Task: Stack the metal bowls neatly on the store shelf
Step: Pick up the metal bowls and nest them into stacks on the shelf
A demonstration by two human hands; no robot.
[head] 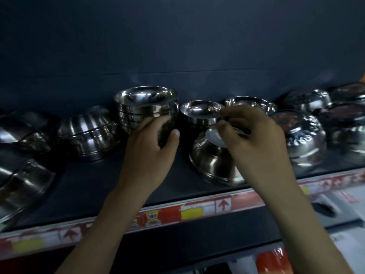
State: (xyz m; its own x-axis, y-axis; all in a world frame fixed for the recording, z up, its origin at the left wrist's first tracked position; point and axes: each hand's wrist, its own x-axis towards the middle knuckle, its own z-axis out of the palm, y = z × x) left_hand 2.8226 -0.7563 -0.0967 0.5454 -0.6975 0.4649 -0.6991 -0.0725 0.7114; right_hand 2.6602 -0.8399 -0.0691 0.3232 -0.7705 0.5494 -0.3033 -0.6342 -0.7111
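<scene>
Left hand (150, 147) grips the stack of nested bowls (146, 103); right hand (254, 141) pinches an empty bowl (199, 110) by its rim.

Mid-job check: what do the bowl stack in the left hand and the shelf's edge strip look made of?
Bowl stack, held by the left hand: polished metal, probably stainless steel; mirror-like highlights and reflections. Tilted bowl pinched by the right hand: same. Edge strip: printed paper or plastic labels, red and yellow; too blurred to say which.

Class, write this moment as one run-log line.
left hand grips tall bowl stack | right hand at small bowl rim, hold unclear | overturned bowl in front | stacking unfinished
</scene>
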